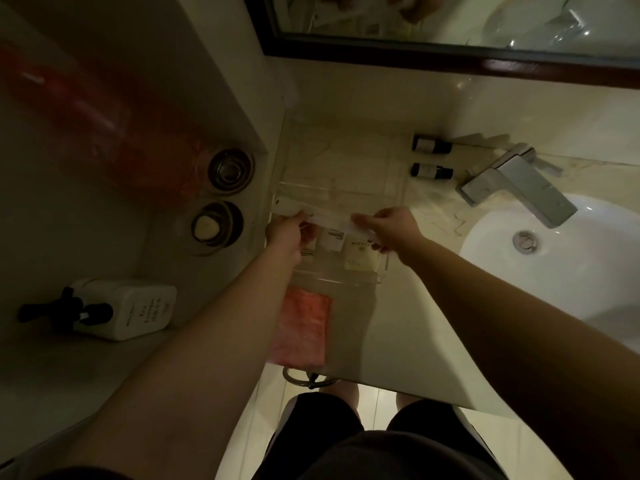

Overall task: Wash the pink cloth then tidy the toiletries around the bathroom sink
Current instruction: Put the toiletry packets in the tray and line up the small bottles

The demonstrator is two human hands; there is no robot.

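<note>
Head view: hands work over a clear tray on the marble counter, left of the basin.
Left hand (289,230): fingers pinch the left end of a long white packet (330,225), at the tray's left side.
Right hand (388,225): fingers pinch the right end of the same packet, so it spans between both grips.
Clear tray (377,271): see-through, sits on the counter (398,323) directly under the hands; small white sachets (360,256) lie flat inside it, just below the held packet.
Pink cloth (304,323): lies flat on the counter at its front edge, nearer the person than the tray, below the left forearm and touched by neither hand.
Dark bottles (431,159): two small ones lie on their sides beyond the tray, between it and the tap.
Tap (519,181): chrome, spout over the white basin (554,271) at the right.
Pump bottle (128,308): white with black pump, on the ledge at far left, well apart from the hands.
Mirror (450,22): dark-framed, along the top edge.
</note>
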